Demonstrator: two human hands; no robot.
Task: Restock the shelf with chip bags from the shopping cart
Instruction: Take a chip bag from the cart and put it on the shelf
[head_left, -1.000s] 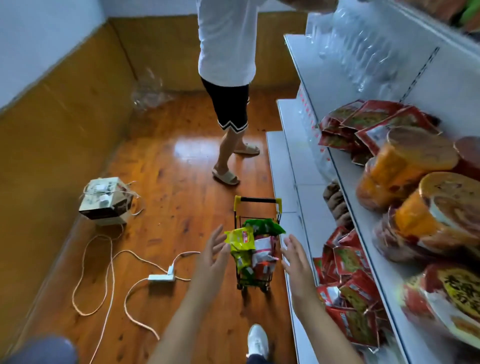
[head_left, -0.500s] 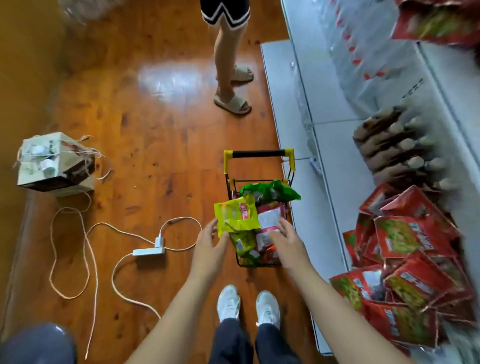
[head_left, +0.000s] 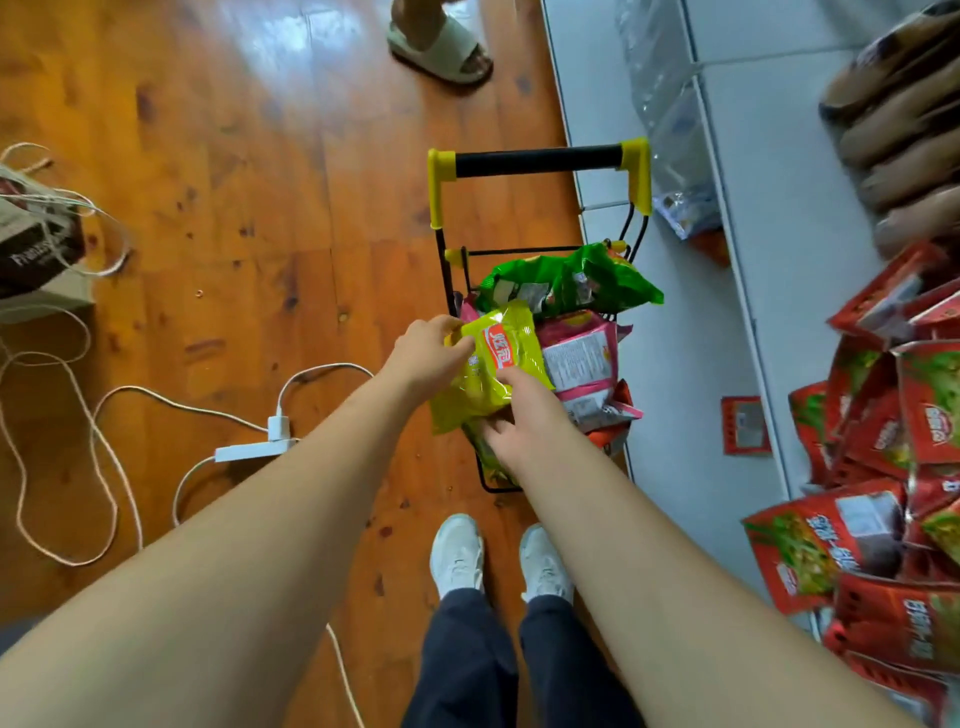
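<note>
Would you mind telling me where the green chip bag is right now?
In the head view, the green chip bag lies on top of the shopping cart at its far end, just below the handle and beyond the yellow bag both hands are holding.

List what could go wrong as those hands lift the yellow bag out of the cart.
1. The yellow bag is pinched at its edges by the left hand and right hand; it may slip.
2. The green bag lies loosely on top of the cart and could fall out.
3. The white cable loops across the floor near the feet: a trip hazard.
</note>
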